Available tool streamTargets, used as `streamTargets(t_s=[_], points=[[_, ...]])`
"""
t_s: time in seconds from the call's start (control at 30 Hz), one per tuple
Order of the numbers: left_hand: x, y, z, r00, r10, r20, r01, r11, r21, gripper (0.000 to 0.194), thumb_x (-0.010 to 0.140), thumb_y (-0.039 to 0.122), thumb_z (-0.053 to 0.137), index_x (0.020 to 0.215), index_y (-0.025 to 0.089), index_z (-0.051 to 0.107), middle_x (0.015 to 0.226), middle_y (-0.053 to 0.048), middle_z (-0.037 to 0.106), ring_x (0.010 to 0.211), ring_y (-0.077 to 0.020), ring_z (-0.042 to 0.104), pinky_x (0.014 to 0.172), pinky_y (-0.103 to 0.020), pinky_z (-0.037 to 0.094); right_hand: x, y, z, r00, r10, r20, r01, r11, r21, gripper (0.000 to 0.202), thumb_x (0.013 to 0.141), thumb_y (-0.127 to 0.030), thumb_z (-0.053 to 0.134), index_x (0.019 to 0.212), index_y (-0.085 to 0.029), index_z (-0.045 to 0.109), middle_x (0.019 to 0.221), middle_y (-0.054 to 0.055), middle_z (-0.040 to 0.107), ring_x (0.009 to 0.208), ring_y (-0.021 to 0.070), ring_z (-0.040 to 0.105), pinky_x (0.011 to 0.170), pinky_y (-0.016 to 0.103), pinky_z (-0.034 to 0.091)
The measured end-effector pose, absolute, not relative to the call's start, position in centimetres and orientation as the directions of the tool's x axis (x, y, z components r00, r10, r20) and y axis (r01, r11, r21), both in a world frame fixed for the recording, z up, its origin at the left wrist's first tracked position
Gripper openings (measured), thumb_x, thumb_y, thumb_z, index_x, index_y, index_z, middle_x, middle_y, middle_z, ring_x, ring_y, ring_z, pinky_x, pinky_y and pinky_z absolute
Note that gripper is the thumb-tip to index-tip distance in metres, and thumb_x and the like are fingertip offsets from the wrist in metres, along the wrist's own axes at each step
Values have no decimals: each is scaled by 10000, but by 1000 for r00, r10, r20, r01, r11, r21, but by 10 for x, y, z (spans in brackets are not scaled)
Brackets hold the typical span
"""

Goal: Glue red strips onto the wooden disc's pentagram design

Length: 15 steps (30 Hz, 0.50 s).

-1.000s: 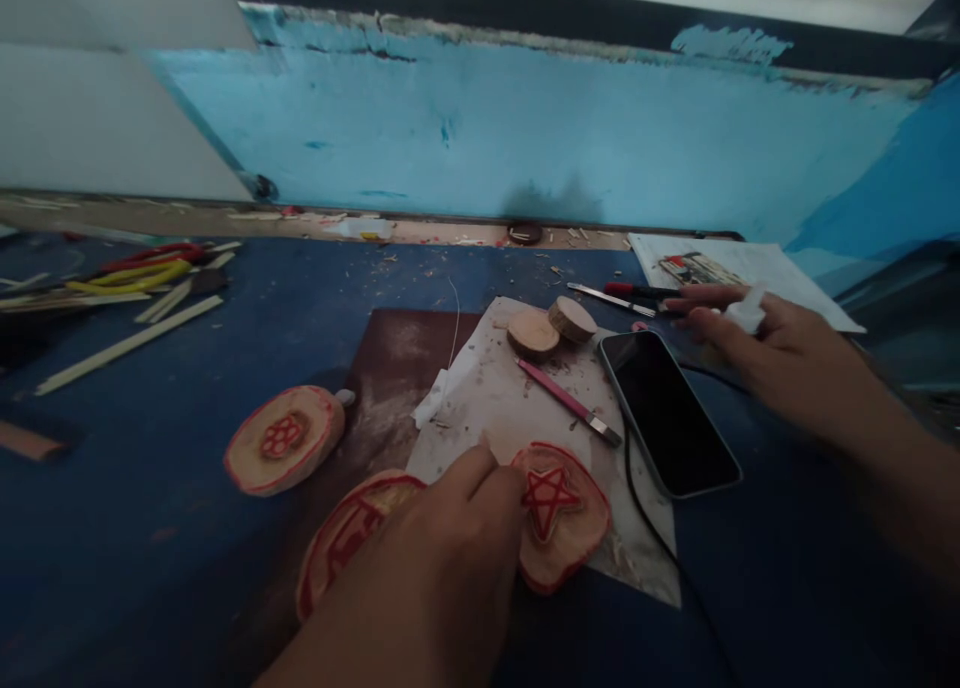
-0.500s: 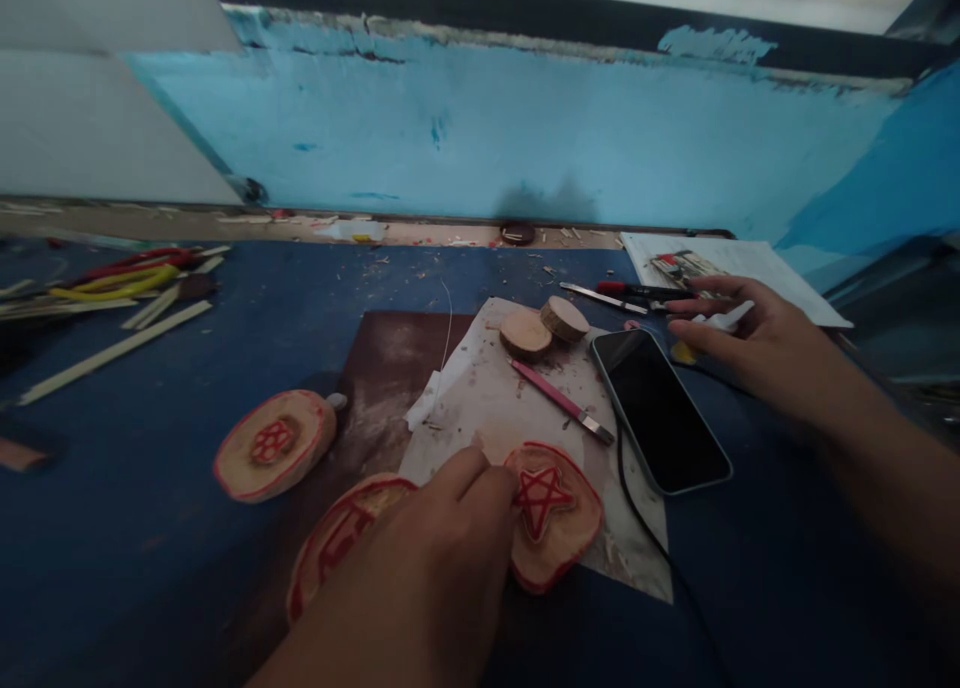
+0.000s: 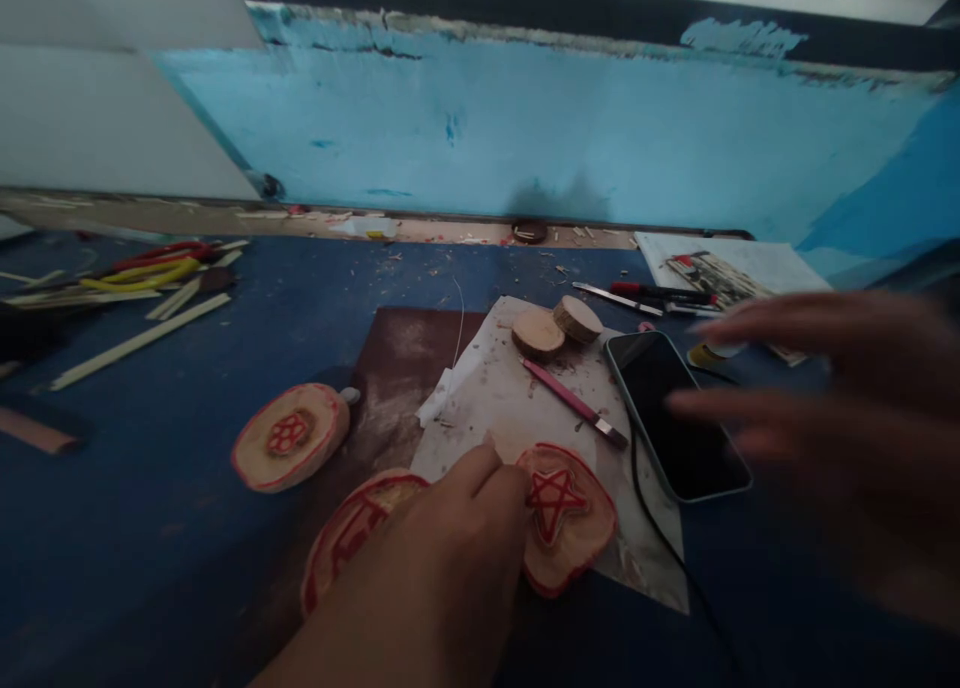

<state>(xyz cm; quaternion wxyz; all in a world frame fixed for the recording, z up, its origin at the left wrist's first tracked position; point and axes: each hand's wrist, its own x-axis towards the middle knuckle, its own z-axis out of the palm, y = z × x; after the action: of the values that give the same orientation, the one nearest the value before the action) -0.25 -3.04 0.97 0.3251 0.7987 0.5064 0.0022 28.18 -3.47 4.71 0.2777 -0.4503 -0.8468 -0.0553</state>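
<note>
My left hand [image 3: 465,538] is closed at the left edge of a wood slice [image 3: 581,528] with a red star and a red rim; its fingertips are hidden. Under my left wrist lies a larger wood slice [image 3: 330,548] with red markings, partly covered. Blurred by motion, my right hand [image 3: 817,398] is over the right side of a dark-screened phone [image 3: 667,408], its fingers apart with nothing visible between them. Just beyond those fingers stands a small yellow-and-white container [image 3: 705,356]. A pink-handled tool [image 3: 574,403] rests on the white paper [image 3: 480,418].
Two plain wood slices [image 3: 538,332] sit at the paper's far end. To the left are a wood slice with a red flower [image 3: 289,436], sticks [image 3: 142,340] and yellow-handled pliers [image 3: 142,276]. A black cable [image 3: 660,528] runs beside the phone. Markers [image 3: 660,293] lie behind.
My right hand has pulled back toward me and is now blurred; the white piece seen at its fingers no longer shows there. My left hand keeps its place at the star slice. The view has shifted slightly.
</note>
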Motion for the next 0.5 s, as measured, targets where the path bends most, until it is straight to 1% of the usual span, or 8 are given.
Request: streamTargets(t_s=[0.03, 0.07, 0.13, 0.2, 0.27, 0.37, 0.5], points=[[-3, -31, 8, 492, 815, -307, 796, -278, 538, 306, 923, 53, 473, 1018, 261, 677, 1097, 1, 720, 844, -190, 700, 713, -310, 460, 272, -39, 45, -539, 697, 473, 731, 666, -149, 180, 1066, -344, 652, 1184, -369, 785, 1362, 28, 730, 1336, 308, 618, 1071, 473, 550], [-3, -31, 7, 500, 821, -275, 777, -285, 561, 316, 922, 49, 478, 1032, 264, 682, 1097, 7, 720, 853, -184, 700, 723, -304, 463, 262, -41, 42, -623, 659, 420, 659, 732, -171, 174, 1068, -361, 660, 1142, -298, 804, 1318, 57, 756, 1298, 294, 633, 1005, 426, 581], [-4, -33, 3, 524, 826, -208, 735, -314, 601, 322, 911, 42, 487, 1024, 270, 685, 1055, 21, 718, 832, -174, 692, 705, -302, 446, 248, -41, 35, -712, 638, 295, 598, 770, -223, 195, 1089, -331, 637, 1095, -240, 809, 1161, 54, 798, 1094, 246, 686, 859, 381, 594], [-6, -34, -1, 530, 828, -182, 723, -329, 607, 317, 908, 40, 489, 1006, 269, 686, 1020, 24, 714, 809, -173, 683, 677, -310, 423, 241, -38, 29, -728, 637, 254, 589, 770, -245, 217, 1107, -291, 604, 1058, -221, 804, 1018, 42, 786, 929, 219, 670, 748, 362, 553], [-7, -33, -3, 532, 823, -198, 727, -324, 605, 310, 923, 50, 485, 1008, 271, 685, 1009, 22, 710, 790, -175, 677, 665, -318, 414, 240, -37, 26, -726, 639, 252, 596, 769, -233, 246, 1118, -267, 580, 1017, -214, 798, 931, 32, 752, 837, 203, 635, 693, 352, 505], [-8, -32, -4, 539, 810, -230, 737, -321, 595, 277, 945, 95, 493, 1028, 283, 679, 1030, 20, 709, 787, -192, 679, 659, -336, 411, 241, -38, 24, -729, 637, 248, 598, 770, -221, 265, 1123, -239, 565, 986, -202, 789, 883, 21, 725, 798, 193, 604, 670, 350, 467], [-8, -37, -5, 544, 809, -224, 747, -345, 568, 259, 942, 100, 481, 988, 269, 671, 1024, 3, 701, 799, -207, 672, 661, -351, 400, 242, -41, 22, -728, 637, 254, 594, 771, -231, 229, 1111, -201, 576, 1018, -189, 785, 912, 29, 733, 860, 203, 615, 697, 357, 469]])
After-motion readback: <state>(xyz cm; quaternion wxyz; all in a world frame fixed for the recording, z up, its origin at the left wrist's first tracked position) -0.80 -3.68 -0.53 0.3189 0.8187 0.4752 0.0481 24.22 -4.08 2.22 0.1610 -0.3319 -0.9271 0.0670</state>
